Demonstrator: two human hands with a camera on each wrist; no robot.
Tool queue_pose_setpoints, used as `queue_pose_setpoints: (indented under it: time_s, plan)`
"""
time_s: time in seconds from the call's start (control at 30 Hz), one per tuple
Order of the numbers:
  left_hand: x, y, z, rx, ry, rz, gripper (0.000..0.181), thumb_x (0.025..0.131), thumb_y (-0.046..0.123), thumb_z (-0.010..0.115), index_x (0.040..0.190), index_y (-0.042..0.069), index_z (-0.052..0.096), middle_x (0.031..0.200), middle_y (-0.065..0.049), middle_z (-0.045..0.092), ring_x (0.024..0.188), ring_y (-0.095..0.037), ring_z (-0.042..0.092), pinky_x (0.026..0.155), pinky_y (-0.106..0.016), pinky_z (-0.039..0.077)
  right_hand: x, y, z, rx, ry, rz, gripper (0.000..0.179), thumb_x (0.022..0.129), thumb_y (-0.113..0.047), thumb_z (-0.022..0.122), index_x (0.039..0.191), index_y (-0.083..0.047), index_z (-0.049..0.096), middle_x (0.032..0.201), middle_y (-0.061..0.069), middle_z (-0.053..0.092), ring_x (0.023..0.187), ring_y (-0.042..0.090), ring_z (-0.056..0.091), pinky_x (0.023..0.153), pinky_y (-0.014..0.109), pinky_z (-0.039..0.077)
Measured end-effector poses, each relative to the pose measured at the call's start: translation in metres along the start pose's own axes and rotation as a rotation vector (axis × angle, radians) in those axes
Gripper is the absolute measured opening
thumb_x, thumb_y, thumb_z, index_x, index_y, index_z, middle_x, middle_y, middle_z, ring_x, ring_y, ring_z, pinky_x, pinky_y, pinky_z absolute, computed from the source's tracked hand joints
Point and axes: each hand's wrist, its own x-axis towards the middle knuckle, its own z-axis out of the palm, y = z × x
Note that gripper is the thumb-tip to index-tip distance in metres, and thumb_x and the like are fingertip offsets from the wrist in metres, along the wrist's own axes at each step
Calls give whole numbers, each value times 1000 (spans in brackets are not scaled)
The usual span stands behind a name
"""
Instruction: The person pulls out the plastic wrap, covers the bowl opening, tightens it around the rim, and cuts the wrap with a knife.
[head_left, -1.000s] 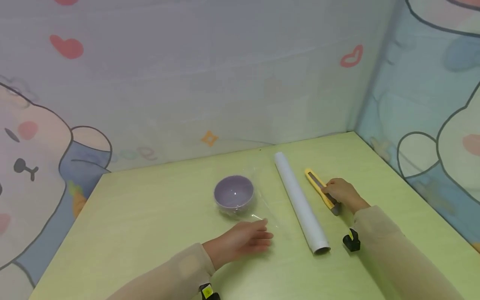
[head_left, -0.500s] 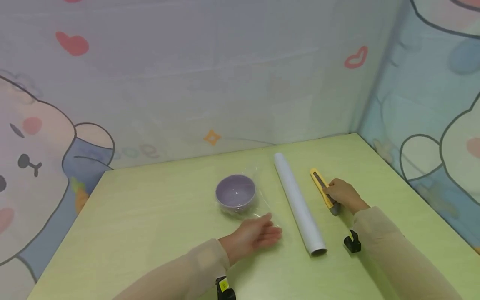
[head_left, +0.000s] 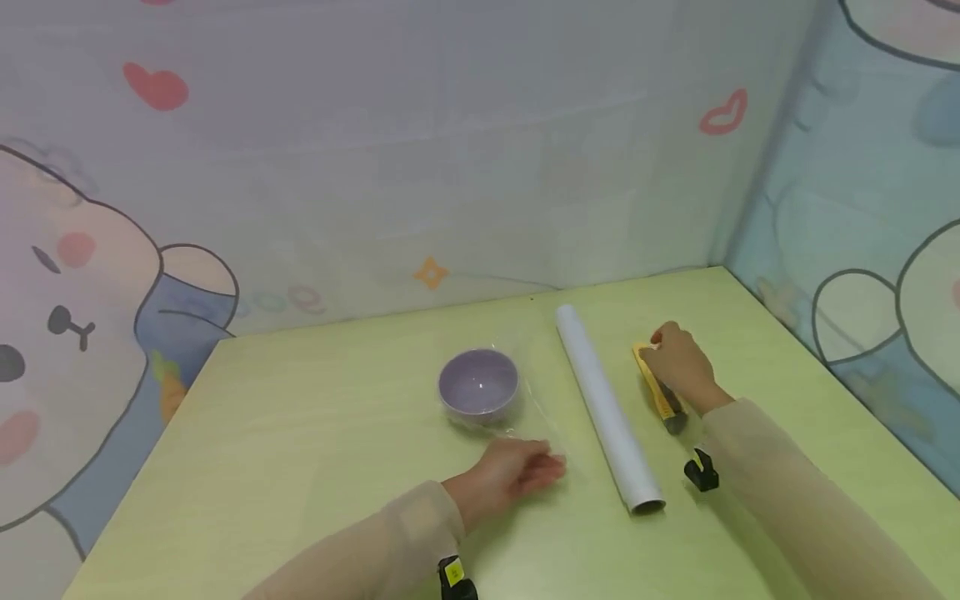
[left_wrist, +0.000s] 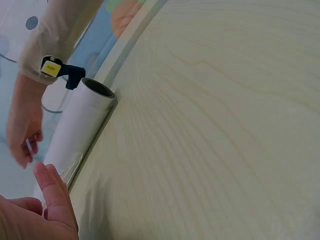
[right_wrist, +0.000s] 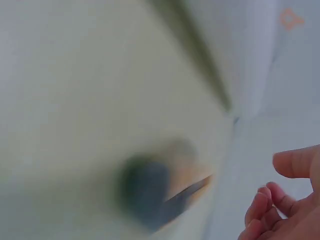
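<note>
A yellow utility knife (head_left: 662,397) with a dark end lies on the table, below my right hand (head_left: 681,367) in the head view. In the right wrist view, the thumb and loosely curled fingers of that hand stand apart with nothing between them, and the knife (right_wrist: 172,197) is blurred. Left of it lies a long white roll (head_left: 606,408) with a hollow end. A glossy purple bowl (head_left: 478,385) stands upright further left, with clear plastic film (head_left: 542,421) about it. My left hand (head_left: 506,477) hovers low at the film's near edge, fingers extended and holding nothing.
The pale green table (head_left: 315,433) meets a fabric backdrop (head_left: 480,150) printed with cartoon figures at the back and right. Each sleeve carries a small black mount, one by the right wrist (head_left: 702,471) and one by the left (head_left: 456,577).
My right hand has let go of the utility knife and risen slightly up and away from it. The left hand has moved a little right. The view has shifted slightly.
</note>
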Motion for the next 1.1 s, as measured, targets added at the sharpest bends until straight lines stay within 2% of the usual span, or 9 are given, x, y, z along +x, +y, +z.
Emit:
queue_pose_setpoints:
  time_s: [0.1, 0.2, 0.3, 0.37, 0.43, 0.53, 0.63, 0.77, 1.1]
  plan:
    - [-2, -1, 1, 1, -4, 15, 28, 90, 8, 52, 112, -9, 55, 86, -11, 71, 63, -8, 64, 60, -17, 52, 12, -37, 4, -25, 15, -150, 34, 94, -19, 43, 120, 2, 48, 116, 26, 52, 101, 38, 53, 75, 45, 45]
    - [-2, 0, 2, 11, -1, 31, 27, 90, 7, 53, 111, -9, 55, 83, -8, 70, 62, -7, 64, 59, -17, 52, 24, -74, 15, -57, -81, -274, 33, 95, -16, 43, 125, -5, 50, 126, 25, 50, 112, 40, 49, 87, 51, 42]
    - [0, -1, 3, 21, 10, 43, 25, 89, 6, 53, 109, -9, 55, 82, -7, 69, 60, -7, 63, 59, -17, 52, 37, -99, 32, -71, -159, -327, 38, 95, -11, 41, 132, -10, 47, 136, 21, 45, 82, 30, 58, 76, 42, 46]
    - [2, -3, 4, 27, 12, 45, 23, 89, 5, 53, 107, -9, 56, 80, -7, 68, 60, -7, 63, 59, -18, 52, 45, -106, 43, -73, -182, -335, 42, 94, -8, 38, 136, -11, 44, 138, 19, 45, 57, 17, 49, 61, 31, 44]
    - [3, -5, 5, 31, 9, 48, 21, 89, 4, 53, 104, -9, 56, 79, -6, 67, 61, -8, 64, 61, -19, 53, 51, -109, 54, -42, -203, -316, 47, 93, -4, 36, 139, -12, 41, 139, 16, 44, 47, 9, 31, 51, 24, 34]
    - [4, -6, 5, 34, 7, 44, 18, 89, 3, 53, 102, -9, 56, 77, -7, 65, 63, -9, 65, 65, -21, 54, 56, -107, 69, 11, -224, -297, 49, 90, -3, 36, 139, -11, 40, 135, 19, 48, 54, 8, 43, 51, 22, 35]
    - [2, -7, 4, 40, 6, 41, 17, 89, 2, 52, 101, -9, 56, 77, -7, 63, 64, -10, 65, 68, -22, 54, 57, -104, 80, 26, -222, -270, 46, 88, -4, 40, 133, -9, 48, 129, 19, 53, 82, 20, 59, 65, 28, 45]
    - [2, -8, 1, 53, -5, 41, 18, 89, 1, 52, 101, -12, 56, 73, -5, 61, 64, -9, 65, 71, -23, 54, 56, -100, 89, 24, -206, -212, 33, 88, -10, 47, 117, -3, 61, 119, 16, 61, 110, 33, 55, 91, 42, 45]
    - [-3, -8, -6, 76, -36, 35, 19, 88, -1, 52, 99, -14, 59, 74, -8, 63, 75, -18, 69, 74, -26, 54, 63, -89, 112, -8, -130, -160, 30, 83, -24, 56, 100, -2, 67, 101, 13, 68, 94, 29, 61, 85, 42, 48]
